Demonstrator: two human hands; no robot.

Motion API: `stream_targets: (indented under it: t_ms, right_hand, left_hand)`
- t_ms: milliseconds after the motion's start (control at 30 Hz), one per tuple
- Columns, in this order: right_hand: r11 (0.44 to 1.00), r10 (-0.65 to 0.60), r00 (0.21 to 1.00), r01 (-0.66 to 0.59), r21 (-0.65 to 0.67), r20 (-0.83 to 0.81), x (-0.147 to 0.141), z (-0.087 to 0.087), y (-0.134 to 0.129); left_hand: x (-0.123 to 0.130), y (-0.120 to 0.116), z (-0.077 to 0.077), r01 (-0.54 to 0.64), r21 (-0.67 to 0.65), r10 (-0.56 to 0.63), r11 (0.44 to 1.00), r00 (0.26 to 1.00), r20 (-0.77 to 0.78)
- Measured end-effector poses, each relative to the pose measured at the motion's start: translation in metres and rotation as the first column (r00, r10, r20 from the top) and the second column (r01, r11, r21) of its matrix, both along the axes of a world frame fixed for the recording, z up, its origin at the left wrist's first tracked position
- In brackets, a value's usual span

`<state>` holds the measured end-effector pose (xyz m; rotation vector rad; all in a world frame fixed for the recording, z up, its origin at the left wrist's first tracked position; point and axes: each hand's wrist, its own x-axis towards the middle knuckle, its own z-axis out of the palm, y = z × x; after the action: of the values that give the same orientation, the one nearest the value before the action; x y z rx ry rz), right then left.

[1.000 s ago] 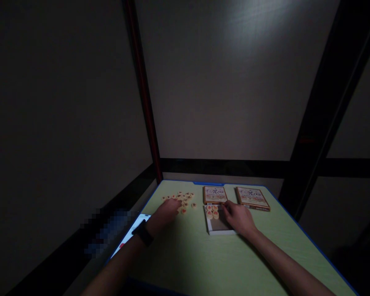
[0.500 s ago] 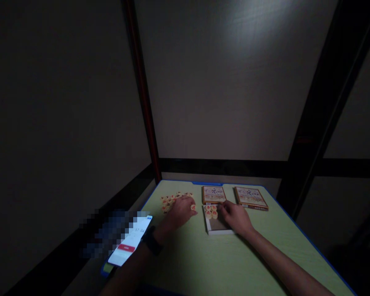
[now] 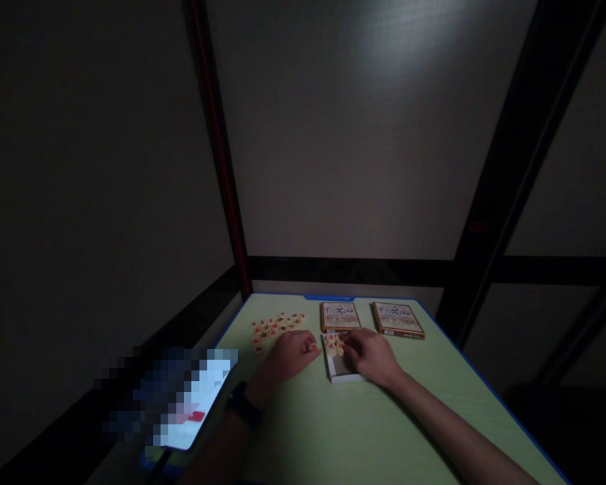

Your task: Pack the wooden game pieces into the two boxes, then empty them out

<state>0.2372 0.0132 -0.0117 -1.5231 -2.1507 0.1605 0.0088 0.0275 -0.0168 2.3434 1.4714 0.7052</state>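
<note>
My left hand (image 3: 293,353), with a dark band on its wrist, pinches a pale round Chinese chess piece (image 3: 312,347) just left of an open shallow box (image 3: 336,370). Inside the box's far left corner lie several red-marked chess pieces (image 3: 332,346). My right hand (image 3: 374,353) reaches over the box from the right, its curled fingertips against those pieces; whatever sits between them is hidden. Beyond my left hand, several loose chess pieces (image 3: 275,323) with red and dark characters are spread on the table.
Two flat printed boxes, one behind the open box (image 3: 340,315) and one to its right (image 3: 398,318), lie on the pale green, blue-edged table (image 3: 303,431). A lit phone (image 3: 202,397) is at the left edge. Walls stand behind and left.
My left hand has drawn back from the loose pieces with one piece held, uncovering them. Over the open box, my right hand has shifted left onto the pieces there. The view has shifted slightly.
</note>
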Motion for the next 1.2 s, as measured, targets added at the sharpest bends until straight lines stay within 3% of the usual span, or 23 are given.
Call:
stream_targets:
  t_ms: [200, 433, 833, 1200]
  right_hand:
    - [0.993, -0.119, 0.989, 0.119, 0.000, 0.084, -0.002, 0.004, 0.002]
    - [0.999, -0.004, 0.994, 0.010, -0.051, 0.111, -0.005, 0.000, 0.008]
    - [1.000, -0.012, 0.996, 0.013, -0.010, 0.088, -0.010, -0.004, 0.006]
    - [0.999, 0.038, 0.998, -0.039, 0.029, 0.044, -0.009, -0.009, 0.008]
  left_hand:
    - [0.007, -0.006, -0.006, 0.120, 0.082, -0.113, 0.989, 0.990, -0.090]
    - [0.013, -0.013, -0.008, 0.134, 0.065, -0.123, 0.989, 0.982, -0.146]
    - [0.009, -0.008, -0.021, 0.136, 0.125, -0.115, 0.983, 0.980, -0.164]
    - [0.009, -0.008, -0.018, 0.106, 0.138, -0.085, 0.985, 0.986, -0.146]
